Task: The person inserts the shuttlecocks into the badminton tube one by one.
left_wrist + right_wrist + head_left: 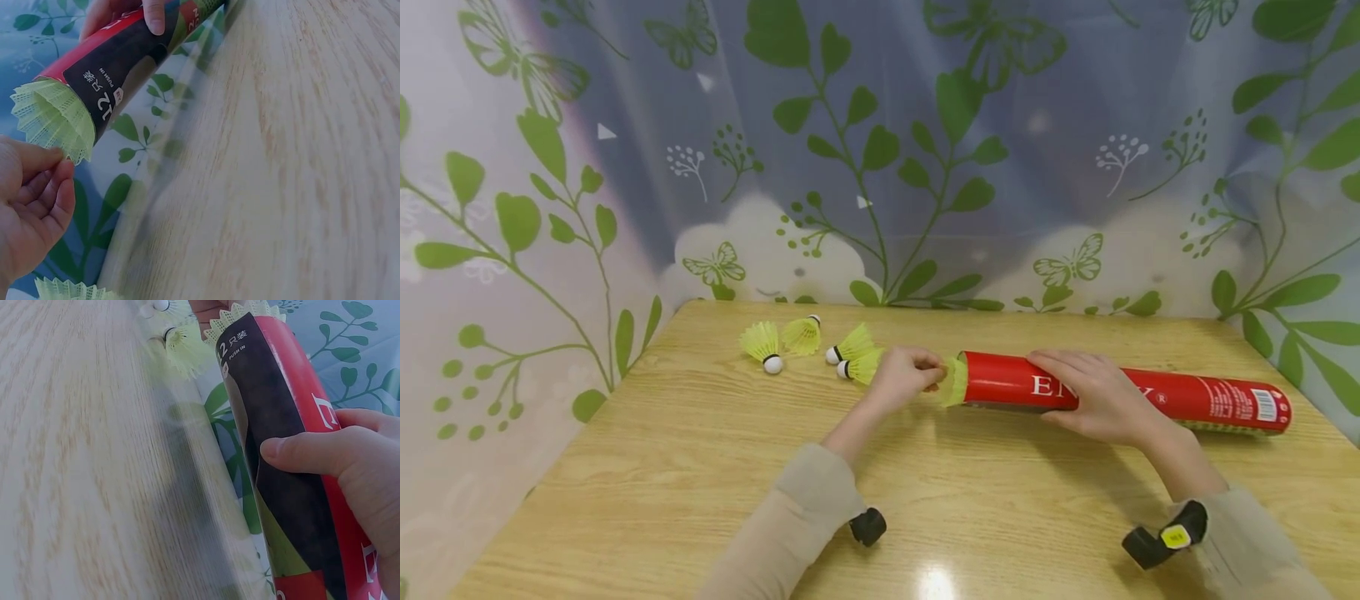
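My left hand [904,379] pinches the skirt edge of a yellow shuttlecock [59,119] between thumb and fingers. That shuttlecock sits partly inside the left end of a red shuttlecock tube [1007,379], its frilled skirt sticking out and its base hidden. Around the tube's middle, my right hand [1101,396] grips with the thumb on the near side, as the right wrist view also shows. The tube lies across the table, with black and green panels on its lower side. Just left of my left hand are two yellow shuttlecocks [853,342], one partly covered by that hand.
Farther left lie two more loose shuttlecocks [762,343] with white bases. The wooden table [700,475] ends at a leaf-and-butterfly patterned curtain [1037,167] behind and at the sides. Black wrist cameras [868,527] hang at both sleeves.
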The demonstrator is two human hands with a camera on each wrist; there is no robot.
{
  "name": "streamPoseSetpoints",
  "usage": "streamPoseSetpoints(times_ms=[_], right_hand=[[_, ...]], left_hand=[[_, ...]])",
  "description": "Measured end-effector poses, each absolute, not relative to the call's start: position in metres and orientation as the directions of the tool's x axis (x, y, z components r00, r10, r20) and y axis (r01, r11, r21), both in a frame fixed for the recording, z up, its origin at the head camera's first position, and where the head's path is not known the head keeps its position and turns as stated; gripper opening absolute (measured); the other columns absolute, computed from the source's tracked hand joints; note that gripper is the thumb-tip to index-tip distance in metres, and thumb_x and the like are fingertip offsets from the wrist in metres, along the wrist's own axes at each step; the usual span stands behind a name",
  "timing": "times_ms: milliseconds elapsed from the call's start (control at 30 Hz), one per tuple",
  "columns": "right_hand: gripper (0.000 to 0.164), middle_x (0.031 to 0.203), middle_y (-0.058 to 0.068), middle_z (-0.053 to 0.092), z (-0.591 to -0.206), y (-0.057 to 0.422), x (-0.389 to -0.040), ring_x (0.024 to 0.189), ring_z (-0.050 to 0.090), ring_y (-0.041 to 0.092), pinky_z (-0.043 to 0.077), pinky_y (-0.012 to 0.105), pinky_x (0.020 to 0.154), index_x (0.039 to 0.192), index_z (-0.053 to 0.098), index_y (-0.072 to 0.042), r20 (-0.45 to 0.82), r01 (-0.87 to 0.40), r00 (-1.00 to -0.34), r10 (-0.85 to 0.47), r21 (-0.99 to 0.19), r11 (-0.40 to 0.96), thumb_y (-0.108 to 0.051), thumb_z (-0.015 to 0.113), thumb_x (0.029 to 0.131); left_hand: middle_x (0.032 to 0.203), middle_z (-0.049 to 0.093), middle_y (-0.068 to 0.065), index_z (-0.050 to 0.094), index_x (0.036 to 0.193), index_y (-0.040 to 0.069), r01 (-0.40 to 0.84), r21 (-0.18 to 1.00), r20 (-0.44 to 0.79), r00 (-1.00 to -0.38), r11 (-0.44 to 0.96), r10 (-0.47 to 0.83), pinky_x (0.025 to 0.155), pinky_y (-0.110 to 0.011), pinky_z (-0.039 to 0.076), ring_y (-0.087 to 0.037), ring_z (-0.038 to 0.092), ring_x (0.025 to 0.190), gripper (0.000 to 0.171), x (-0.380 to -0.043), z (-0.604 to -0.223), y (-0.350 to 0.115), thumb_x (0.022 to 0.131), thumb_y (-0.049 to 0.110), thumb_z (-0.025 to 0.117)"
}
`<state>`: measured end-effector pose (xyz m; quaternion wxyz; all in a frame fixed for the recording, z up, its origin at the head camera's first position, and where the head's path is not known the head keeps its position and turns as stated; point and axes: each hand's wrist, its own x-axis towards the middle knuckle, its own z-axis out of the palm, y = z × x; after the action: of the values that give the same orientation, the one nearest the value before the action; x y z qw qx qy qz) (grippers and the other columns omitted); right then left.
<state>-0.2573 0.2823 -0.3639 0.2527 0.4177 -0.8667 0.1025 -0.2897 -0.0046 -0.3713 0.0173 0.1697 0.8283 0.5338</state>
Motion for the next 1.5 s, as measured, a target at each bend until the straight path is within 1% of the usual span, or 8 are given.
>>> streamPoseSetpoints(times_ms=[233, 467, 633, 733, 867, 1000, 1167, 1500], right_hand=[[0.083, 0.121, 0.016, 0.057, -0.363, 0.283, -0.258, 0.108, 0.053, 0.033, 0.04, 0.054, 0.086, 0.129, 0.051, -0.004, 0.517, -0.77, -0.535, -0.668, 0.026, 0.637, -0.018, 0.087, 0.056], [0.082, 0.121, 0.016, 0.057, -0.362, 0.284, -0.256, 0.108, 0.053, 0.033, 0.039, 0.054, 0.086, 0.128, 0.051, -0.003, 0.513, -0.767, -0.545, -0.663, 0.015, 0.641, -0.018, 0.087, 0.057], [0.081, 0.12, 0.015, 0.058, -0.361, 0.285, -0.255, 0.107, 0.053, 0.034, 0.039, 0.054, 0.086, 0.128, 0.051, -0.002, 0.52, -0.767, -0.54, -0.662, 0.02, 0.641, -0.017, 0.087, 0.056], [0.081, 0.12, 0.015, 0.058, -0.361, 0.286, -0.255, 0.107, 0.053, 0.033, 0.039, 0.054, 0.086, 0.128, 0.051, -0.003, 0.519, -0.765, -0.543, -0.66, 0.019, 0.644, -0.017, 0.087, 0.057], [0.081, 0.121, 0.015, 0.058, -0.36, 0.286, -0.255, 0.107, 0.053, 0.034, 0.039, 0.055, 0.086, 0.128, 0.051, -0.003, 0.525, -0.765, -0.542, -0.656, 0.016, 0.644, -0.016, 0.087, 0.057], [0.081, 0.122, 0.016, 0.057, -0.358, 0.286, -0.254, 0.109, 0.052, 0.034, 0.038, 0.055, 0.087, 0.128, 0.051, -0.004, 0.527, -0.76, -0.55, -0.648, 0.006, 0.65, -0.015, 0.087, 0.057], [0.081, 0.123, 0.016, 0.057, -0.358, 0.286, -0.255, 0.109, 0.051, 0.033, 0.038, 0.054, 0.088, 0.128, 0.051, -0.004, 0.526, -0.755, -0.556, -0.644, 0.004, 0.655, -0.015, 0.087, 0.056], [0.081, 0.122, 0.015, 0.057, -0.358, 0.288, -0.255, 0.109, 0.052, 0.033, 0.038, 0.055, 0.087, 0.129, 0.051, -0.004, 0.522, -0.75, -0.562, -0.642, 0.006, 0.661, -0.016, 0.087, 0.058]], left_hand=[[0.084, 0.07, -0.009, 0.071, 0.094, -0.001, 0.283, 0.87, 0.169, -0.94, 0.404, 0.296, 0.059, -0.021, 0.051, -0.012, 0.064, 0.065, 0.012, -0.29, -0.373, -0.001, 0.085, 0.005, 0.065], [0.081, 0.069, -0.013, 0.071, 0.092, -0.004, 0.336, 0.864, 0.225, -0.924, 0.375, 0.309, 0.057, -0.021, 0.051, -0.014, 0.064, 0.063, 0.011, -0.288, -0.375, 0.004, 0.083, 0.0, 0.065], [0.082, 0.069, -0.012, 0.071, 0.091, -0.003, 0.359, 0.84, 0.239, -0.918, 0.407, 0.316, 0.057, -0.02, 0.05, -0.012, 0.063, 0.063, 0.01, -0.286, -0.376, 0.01, 0.084, 0.001, 0.065], [0.085, 0.07, -0.011, 0.071, 0.091, -0.002, 0.376, 0.819, 0.252, -0.914, 0.433, 0.318, 0.057, -0.019, 0.049, -0.014, 0.064, 0.066, 0.01, -0.285, -0.375, 0.014, 0.085, 0.001, 0.064], [0.09, 0.07, -0.011, 0.072, 0.092, -0.002, 0.406, 0.787, 0.284, -0.907, 0.465, 0.311, 0.062, -0.019, 0.05, -0.018, 0.066, 0.076, 0.011, -0.283, -0.374, 0.017, 0.085, 0.002, 0.065], [0.095, 0.069, -0.009, 0.073, 0.094, 0.0, 0.445, 0.733, 0.328, -0.894, 0.515, 0.306, 0.071, -0.019, 0.049, -0.019, 0.064, 0.087, 0.013, -0.283, -0.374, 0.02, 0.084, 0.005, 0.067], [0.092, 0.068, -0.007, 0.073, 0.094, 0.001, 0.489, 0.669, 0.366, -0.872, 0.56, 0.325, 0.073, -0.019, 0.048, -0.018, 0.063, 0.087, 0.013, -0.284, -0.375, 0.021, 0.084, 0.007, 0.067], [0.092, 0.067, -0.008, 0.073, 0.095, 0.0, 0.492, 0.662, 0.364, -0.871, 0.566, 0.33, 0.069, -0.018, 0.049, -0.018, 0.063, 0.085, 0.013, -0.283, -0.372, 0.027, 0.085, 0.004, 0.065]])
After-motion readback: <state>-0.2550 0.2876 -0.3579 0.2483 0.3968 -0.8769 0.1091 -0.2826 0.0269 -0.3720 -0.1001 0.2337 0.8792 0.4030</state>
